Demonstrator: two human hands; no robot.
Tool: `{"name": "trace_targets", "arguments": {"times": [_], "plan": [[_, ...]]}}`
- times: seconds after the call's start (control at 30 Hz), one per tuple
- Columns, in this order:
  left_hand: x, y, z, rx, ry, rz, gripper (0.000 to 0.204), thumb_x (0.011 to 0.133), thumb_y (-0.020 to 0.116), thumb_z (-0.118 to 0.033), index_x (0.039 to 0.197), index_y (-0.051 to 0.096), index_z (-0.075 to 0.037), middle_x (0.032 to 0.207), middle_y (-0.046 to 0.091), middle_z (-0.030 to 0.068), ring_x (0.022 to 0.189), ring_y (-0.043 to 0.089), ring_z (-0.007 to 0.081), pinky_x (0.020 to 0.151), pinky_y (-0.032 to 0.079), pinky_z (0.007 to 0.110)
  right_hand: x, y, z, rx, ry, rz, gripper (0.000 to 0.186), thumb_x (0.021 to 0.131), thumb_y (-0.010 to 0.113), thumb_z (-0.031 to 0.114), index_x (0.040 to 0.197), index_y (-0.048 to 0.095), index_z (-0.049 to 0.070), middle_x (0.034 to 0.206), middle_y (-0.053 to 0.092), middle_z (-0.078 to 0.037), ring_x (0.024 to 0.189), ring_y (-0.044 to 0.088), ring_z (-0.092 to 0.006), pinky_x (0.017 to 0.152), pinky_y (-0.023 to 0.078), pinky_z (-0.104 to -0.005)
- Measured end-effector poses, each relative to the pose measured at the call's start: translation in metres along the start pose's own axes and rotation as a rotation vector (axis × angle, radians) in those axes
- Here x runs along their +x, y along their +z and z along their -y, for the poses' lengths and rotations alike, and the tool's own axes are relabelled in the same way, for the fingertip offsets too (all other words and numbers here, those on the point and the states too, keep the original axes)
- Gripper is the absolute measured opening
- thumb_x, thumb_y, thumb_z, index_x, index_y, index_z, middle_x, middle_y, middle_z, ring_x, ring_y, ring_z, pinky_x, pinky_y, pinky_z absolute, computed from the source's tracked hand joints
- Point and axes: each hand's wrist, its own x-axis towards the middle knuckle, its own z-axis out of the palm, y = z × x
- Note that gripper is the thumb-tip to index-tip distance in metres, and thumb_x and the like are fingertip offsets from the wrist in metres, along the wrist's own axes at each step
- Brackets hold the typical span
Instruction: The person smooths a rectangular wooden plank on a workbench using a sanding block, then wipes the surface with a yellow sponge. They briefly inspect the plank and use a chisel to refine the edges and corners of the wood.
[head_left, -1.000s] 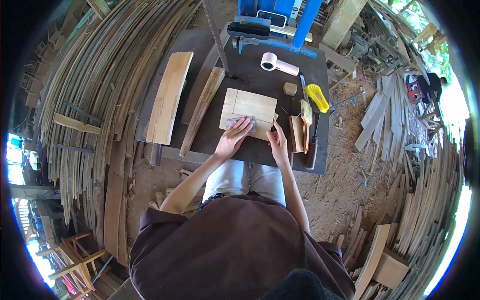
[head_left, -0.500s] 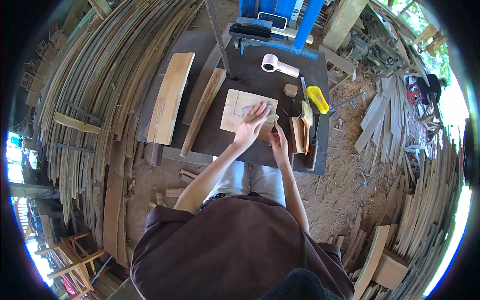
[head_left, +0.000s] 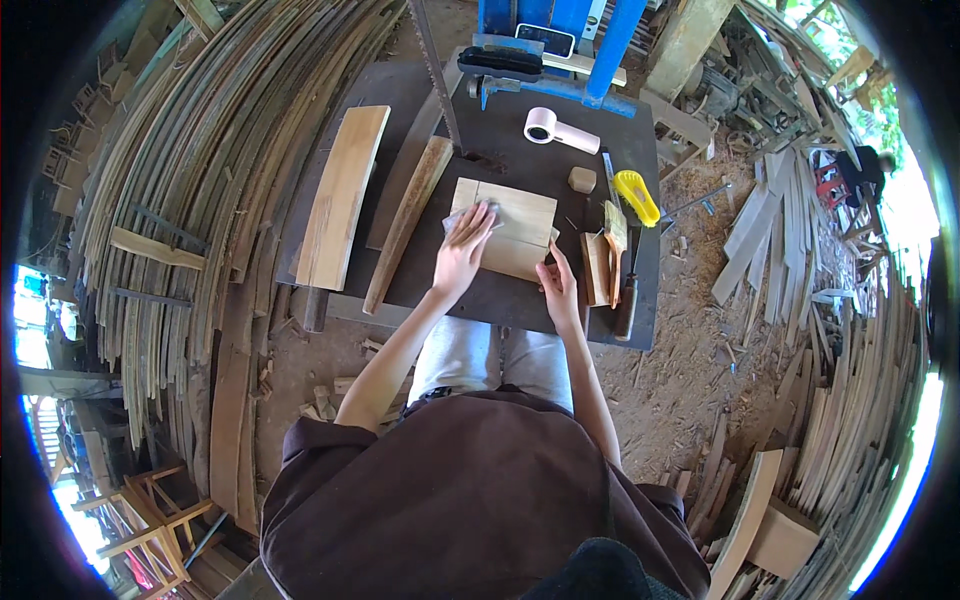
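Note:
A pale wooden board (head_left: 522, 215) with pencil-like lines lies on the dark table in front of me. My left hand (head_left: 460, 262) presses a thin greyish sheet (head_left: 453, 222), perhaps sandpaper or cloth, onto the board's left part. Its fingers lie together over the sheet and cover most of it. At the board's right edge, my right hand (head_left: 560, 285) steadies it, fingers along the side and thumb near the lower corner. Right of that hand are a small wooden block (head_left: 596, 268), a flat brush (head_left: 614, 235) and a wooden-handled tool (head_left: 627, 308).
A toothed saw blade (head_left: 432, 75) rises through the dark table (head_left: 530, 310). Left of it lie a wide plank (head_left: 343, 195) and a narrow wooden strip (head_left: 408, 225). Farther back are a pale handheld fan-like device (head_left: 562, 130), a wood cube (head_left: 581, 180) and a yellow brush (head_left: 637, 198).
My left hand has slid leftward across the board with the greyish sheet, from its right part to its left edge. My right hand has stayed at the right edge.

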Motion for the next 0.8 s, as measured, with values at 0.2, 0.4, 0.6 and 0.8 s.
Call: {"name": "trace_targets", "arguments": {"times": [0.2, 0.4, 0.6, 0.8], "plan": [[0.024, 0.045, -0.035, -0.097, 0.052, 0.055, 0.041, 0.096, 0.056, -0.01, 0.137, 0.055, -0.008, 0.146, 0.049, 0.0114, 0.136, 0.045, 0.0286, 0.113, 0.036, 0.044, 0.002, -0.002, -0.006, 0.04, -0.004, 0.031, 0.056, 0.098, 0.062, 0.016, 0.15, 0.041, 0.013, 0.08, 0.055, 0.004, 0.068, 0.049, -0.004, 0.061, 0.043, -0.0203], [-0.011, 0.026, -0.041, -0.072, 0.113, 0.219, 0.045, 0.093, 0.059, -0.007, 0.138, 0.055, -0.009, 0.147, 0.048, 0.009, 0.136, 0.045, 0.0288, 0.113, 0.037, 0.044, 0.001, -0.004, -0.01, 0.018, -0.049, 0.008, 0.054, 0.098, 0.061, 0.015, 0.148, 0.042, 0.01, 0.076, 0.053, 0.004, 0.066, 0.048, -0.0041, 0.06, 0.043, -0.021], [-0.021, -0.007, 0.005, -0.061, -0.002, 0.035, 0.041, 0.092, 0.06, -0.004, 0.133, 0.059, -0.008, 0.142, 0.053, 0.0119, 0.133, 0.049, 0.0293, 0.112, 0.038, 0.043, 0.0, -0.003, -0.012, 0.02, -0.049, -0.013, 0.053, 0.097, 0.062, 0.014, 0.147, 0.044, 0.012, 0.075, 0.054, 0.003, 0.064, 0.046, -0.0042, 0.058, 0.04, -0.0208], [0.016, 0.024, -0.01, -0.064, 0.006, -0.035, 0.04, 0.093, 0.059, -0.006, 0.133, 0.059, -0.008, 0.143, 0.052, 0.0121, 0.134, 0.048, 0.029, 0.113, 0.037, 0.043, 0.001, 0.0, 0.0, 0.028, -0.02, -0.001, 0.053, 0.097, 0.062, 0.013, 0.148, 0.043, 0.011, 0.077, 0.056, 0.004, 0.066, 0.047, -0.0041, 0.059, 0.04, -0.0206]]}}
